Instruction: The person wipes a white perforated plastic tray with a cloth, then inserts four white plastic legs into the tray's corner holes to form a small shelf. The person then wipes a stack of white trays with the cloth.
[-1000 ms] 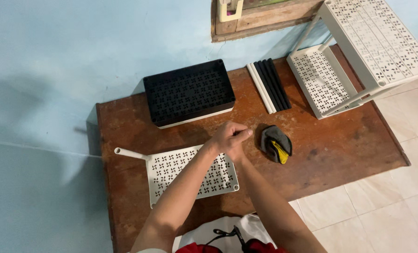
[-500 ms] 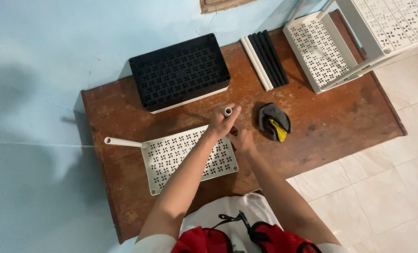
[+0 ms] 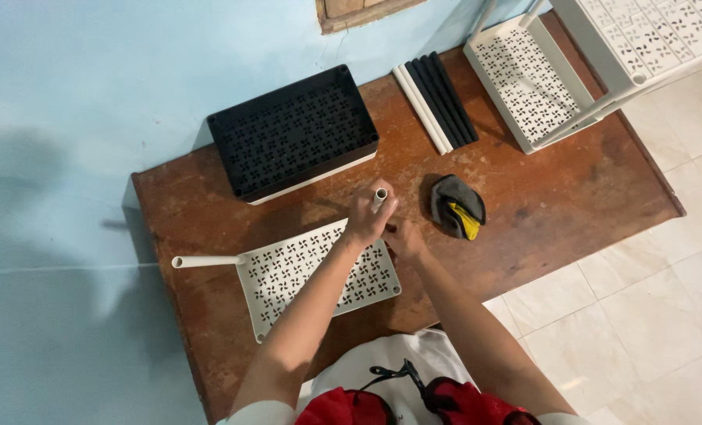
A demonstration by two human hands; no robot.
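Gripping white tube (image 3: pixel 380 195) at shelf panel (image 3: pixel 304 271) edge.

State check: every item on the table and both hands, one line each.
left hand: closed around white tube, tube upright
right hand: at the white perforated panel's corner, grip unclear
white perforated panel: flat, a second tube sticking out sideways from its left corner
black perforated trays: stacked
black and white tubes: lying side by side
dark cloth: crumpled
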